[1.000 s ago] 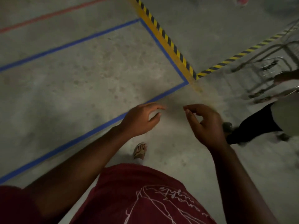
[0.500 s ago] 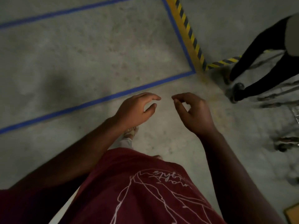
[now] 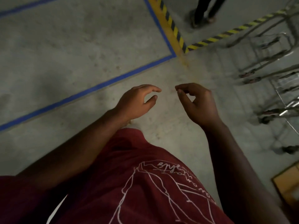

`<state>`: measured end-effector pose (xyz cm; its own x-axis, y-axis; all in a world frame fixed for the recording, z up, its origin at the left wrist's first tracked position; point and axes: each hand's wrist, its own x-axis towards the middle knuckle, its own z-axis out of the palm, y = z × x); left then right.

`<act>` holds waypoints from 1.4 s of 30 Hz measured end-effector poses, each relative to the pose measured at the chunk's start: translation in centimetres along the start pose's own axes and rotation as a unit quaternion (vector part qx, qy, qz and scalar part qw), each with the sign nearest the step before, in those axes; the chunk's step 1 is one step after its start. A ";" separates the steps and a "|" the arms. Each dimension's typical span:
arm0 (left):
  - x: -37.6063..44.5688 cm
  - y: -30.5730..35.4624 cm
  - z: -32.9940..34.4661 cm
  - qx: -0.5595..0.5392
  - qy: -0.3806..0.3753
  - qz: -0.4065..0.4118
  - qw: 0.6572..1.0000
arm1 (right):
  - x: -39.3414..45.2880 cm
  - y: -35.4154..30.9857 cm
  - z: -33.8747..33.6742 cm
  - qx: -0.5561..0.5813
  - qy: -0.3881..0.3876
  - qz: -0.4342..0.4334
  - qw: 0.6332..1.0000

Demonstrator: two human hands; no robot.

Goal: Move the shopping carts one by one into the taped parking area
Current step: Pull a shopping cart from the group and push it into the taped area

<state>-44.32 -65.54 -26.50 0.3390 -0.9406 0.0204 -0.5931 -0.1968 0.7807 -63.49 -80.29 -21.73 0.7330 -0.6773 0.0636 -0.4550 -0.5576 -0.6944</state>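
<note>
Looks like warehouse or parking-garage type spot: bare concrete floor (image 3: 68, 50), blue tape lines (image 3: 90, 90), yellow-black hazard striping (image 3: 171, 25), metal shopping carts (image 3: 275, 50) along right edge.

Your shopping carts (image 3: 273, 62) sit at far right, blurred grey metal frames w/ small wheels on the concrete, nested close, outside the taped area. The taped parking area (image 3: 100, 85) is a blue-tape rectangle to your left; its near corner meets yellow-black hazard tape (image 3: 171, 25).
</note>
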 end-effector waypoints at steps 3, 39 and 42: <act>2.9 2.3 2.6 0.004 -0.034 0.032 0.999 | -0.8 2.3 -2.9 -0.003 0.037 0.031 0.999; 44.8 45.1 47.5 0.009 -0.288 0.299 0.910 | -6.5 44.6 -46.5 0.027 0.411 0.283 0.866; 46.5 49.4 51.1 0.001 -0.273 0.278 0.921 | -8.5 48.9 -52.1 0.032 0.422 0.294 0.857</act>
<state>-95.15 -133.12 -18.91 -0.4354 -0.8949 0.0983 -0.5661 0.3570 0.7430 -118.29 -126.81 -18.86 -0.2516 -0.9535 0.1659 -0.5719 0.0082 -0.8203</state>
